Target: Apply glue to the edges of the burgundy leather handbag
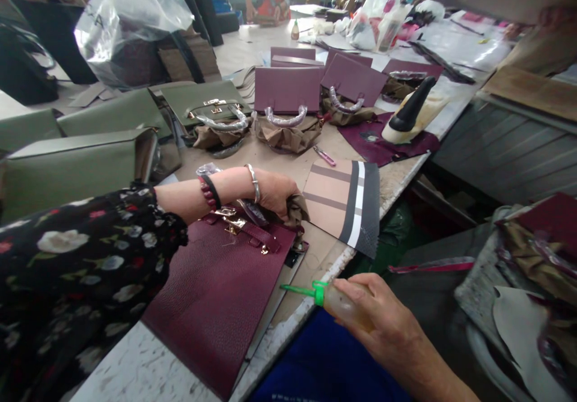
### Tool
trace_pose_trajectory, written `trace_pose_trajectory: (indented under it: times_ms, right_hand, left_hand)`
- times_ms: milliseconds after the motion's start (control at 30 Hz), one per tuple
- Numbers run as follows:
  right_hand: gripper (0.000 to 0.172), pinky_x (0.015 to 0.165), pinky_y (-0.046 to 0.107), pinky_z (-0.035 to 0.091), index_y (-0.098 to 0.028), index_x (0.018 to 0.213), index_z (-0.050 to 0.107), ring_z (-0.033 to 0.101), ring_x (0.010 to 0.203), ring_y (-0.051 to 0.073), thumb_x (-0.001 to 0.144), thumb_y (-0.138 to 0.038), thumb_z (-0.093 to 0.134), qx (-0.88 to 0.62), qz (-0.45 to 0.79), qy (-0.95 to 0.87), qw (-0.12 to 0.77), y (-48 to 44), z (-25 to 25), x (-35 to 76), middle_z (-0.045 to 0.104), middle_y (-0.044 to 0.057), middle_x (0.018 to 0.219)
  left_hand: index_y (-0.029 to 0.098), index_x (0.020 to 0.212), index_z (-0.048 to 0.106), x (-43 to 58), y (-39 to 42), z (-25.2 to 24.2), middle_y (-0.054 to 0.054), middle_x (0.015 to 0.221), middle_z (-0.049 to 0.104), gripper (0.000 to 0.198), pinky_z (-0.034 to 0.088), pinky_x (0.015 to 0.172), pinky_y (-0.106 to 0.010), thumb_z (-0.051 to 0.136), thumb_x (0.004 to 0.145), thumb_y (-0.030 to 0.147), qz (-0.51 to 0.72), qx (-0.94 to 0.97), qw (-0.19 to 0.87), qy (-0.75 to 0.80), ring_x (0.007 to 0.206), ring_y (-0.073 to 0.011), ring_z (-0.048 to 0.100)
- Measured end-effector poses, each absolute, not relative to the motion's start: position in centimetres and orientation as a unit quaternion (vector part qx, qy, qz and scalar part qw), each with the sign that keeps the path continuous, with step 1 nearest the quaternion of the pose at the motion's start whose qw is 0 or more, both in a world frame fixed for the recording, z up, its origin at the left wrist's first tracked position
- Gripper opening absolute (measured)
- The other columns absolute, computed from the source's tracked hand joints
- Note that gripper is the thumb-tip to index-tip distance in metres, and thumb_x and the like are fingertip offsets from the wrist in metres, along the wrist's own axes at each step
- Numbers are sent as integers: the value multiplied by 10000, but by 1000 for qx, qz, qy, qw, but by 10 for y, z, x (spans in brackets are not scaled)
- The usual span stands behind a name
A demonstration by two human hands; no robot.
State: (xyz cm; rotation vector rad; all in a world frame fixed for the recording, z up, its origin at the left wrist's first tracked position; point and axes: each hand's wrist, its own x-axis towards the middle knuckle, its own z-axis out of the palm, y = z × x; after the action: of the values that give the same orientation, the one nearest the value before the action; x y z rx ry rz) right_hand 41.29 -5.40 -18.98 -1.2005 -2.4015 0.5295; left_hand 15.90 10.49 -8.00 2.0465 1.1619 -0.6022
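Observation:
My left hand (276, 193) is closed on the brown fabric lining (297, 208) at the top of a burgundy leather handbag (216, 297) that lies flat on the worktable. Gold clasp hardware (232, 222) sits just below my wrist, which wears a silver bangle and dark red beads. My right hand (381, 312) hovers off the table's front edge, wrapped round a small glue bottle (345, 306) whose green nozzle (300, 291) points left toward the bag.
A striped material swatch (349, 201) lies right of the bag. Several burgundy bags (288, 92) and olive green bags (81, 161) stand behind. A pink clipper (324, 155), a black-tipped form (410, 113) and a plastic bag (130, 11) are further back. Other people work at the far end.

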Motion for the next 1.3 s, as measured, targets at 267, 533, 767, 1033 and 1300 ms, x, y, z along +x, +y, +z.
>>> trace_pose_trajectory:
  times_ms: [267, 533, 767, 1033, 1300]
  right_hand:
    - [370, 768, 343, 553, -248, 1196, 543, 595, 909, 216, 830, -268, 597, -457, 159, -847, 219, -52, -192, 413, 547, 86, 1021]
    - [339, 752, 316, 555, -248, 1179, 548, 605, 883, 201, 844, -288, 566, -464, 160, -842, 224, -62, -190, 408, 561, 83, 1005]
    - [407, 703, 270, 559, -267, 1209, 515, 598, 867, 186, 813, -216, 596, -406, 186, -874, 192, -72, -189, 408, 543, 76, 1010]
    - [368, 772, 376, 555, -236, 1209, 519, 580, 918, 228, 848, -274, 578, -459, 155, -846, 223, -66, -192, 412, 529, 95, 1032]
    - [479, 747, 301, 552, -288, 1225, 494, 589, 900, 192, 780, -176, 629, -431, 220, -852, 201, -89, -190, 401, 526, 65, 1046]
  left_hand:
    - [226, 1144, 624, 160, 105, -80, 20, 1007, 700, 441, 422, 751, -170, 661, 719, 111, -236, 791, 346, 446, 885, -121, 609]
    - [247, 1129, 632, 157, 103, -79, 23, 1011, 699, 430, 423, 741, -187, 672, 715, 136, -229, 796, 336, 448, 878, -124, 608]
    - [248, 1118, 642, 157, 101, -77, 20, 989, 704, 427, 426, 728, -192, 673, 707, 135, -225, 801, 327, 449, 856, -132, 611]
    - [264, 1122, 639, 157, 98, -71, 17, 989, 702, 428, 428, 741, -210, 684, 710, 161, -224, 809, 301, 453, 865, -146, 605]
    - [281, 1131, 634, 156, 91, -60, 24, 966, 701, 435, 415, 708, -202, 687, 712, 175, -216, 812, 288, 459, 828, -134, 603]
